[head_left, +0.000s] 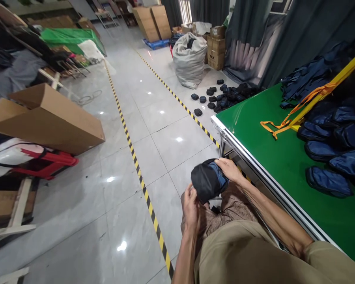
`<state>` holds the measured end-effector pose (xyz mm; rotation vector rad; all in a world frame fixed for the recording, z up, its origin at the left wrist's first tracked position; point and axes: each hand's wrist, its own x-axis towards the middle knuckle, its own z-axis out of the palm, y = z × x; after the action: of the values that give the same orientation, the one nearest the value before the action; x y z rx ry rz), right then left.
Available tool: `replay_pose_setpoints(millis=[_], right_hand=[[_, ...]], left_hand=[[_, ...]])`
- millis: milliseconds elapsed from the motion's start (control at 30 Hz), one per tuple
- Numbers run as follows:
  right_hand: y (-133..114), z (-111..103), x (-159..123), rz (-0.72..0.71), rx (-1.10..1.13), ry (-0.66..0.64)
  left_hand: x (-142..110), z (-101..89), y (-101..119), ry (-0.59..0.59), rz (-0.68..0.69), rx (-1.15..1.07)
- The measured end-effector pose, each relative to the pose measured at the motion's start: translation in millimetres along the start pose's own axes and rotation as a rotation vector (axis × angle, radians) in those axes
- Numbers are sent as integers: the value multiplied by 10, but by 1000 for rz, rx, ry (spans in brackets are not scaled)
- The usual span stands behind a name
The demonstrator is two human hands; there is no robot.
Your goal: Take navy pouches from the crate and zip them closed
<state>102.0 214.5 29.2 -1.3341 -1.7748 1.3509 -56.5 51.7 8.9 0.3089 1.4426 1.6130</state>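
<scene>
A small black and blue fabric pouch [206, 180] is held up over my lap, between both hands. My left hand [192, 203] grips its lower left edge, thumb and fingers closed on the cloth. At the upper right edge, my right hand [231, 170] pinches the blue side of the pouch. Part of each hand's fingers is hidden behind the fabric. Similar blue pouches [328, 182] lie heaped on the green table [254, 118] to my right.
More dark pouches [225, 96] lie piled on the floor beyond the table corner, near a large white sack [189, 59]. A yellow bar [331, 90] with an orange strap crosses the table. An open cardboard box [47, 122] and red trolley [50, 162] stand left of the striped floor tape [130, 144].
</scene>
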Motion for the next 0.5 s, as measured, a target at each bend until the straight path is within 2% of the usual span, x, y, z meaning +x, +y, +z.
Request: replay_pose_setpoints(millis=[67, 100, 200, 267, 367, 433, 500], right_hand=[[-248, -90, -45, -156, -38, -82], [-350, -124, -96, -213, -63, -119], [-511, -193, -307, -334, -168, -170], [-496, -247, -453, -429, -270, -211], [-354, -376, -644, -543, -399, -303], [-225, -478, -756, -539, -406, -368], [-94, -564, -855, -466, -328, -453]], left_hand=[[-38, -49, 301, 45, 114, 40], [-68, -55, 438, 28, 185, 106], [-189, -5, 642, -146, 287, 389], [-268, 56, 557, -236, 273, 539], [-353, 133, 202, -235, 312, 620], [-400, 155, -50, -250, 335, 603], [-449, 150, -220, -321, 238, 560]])
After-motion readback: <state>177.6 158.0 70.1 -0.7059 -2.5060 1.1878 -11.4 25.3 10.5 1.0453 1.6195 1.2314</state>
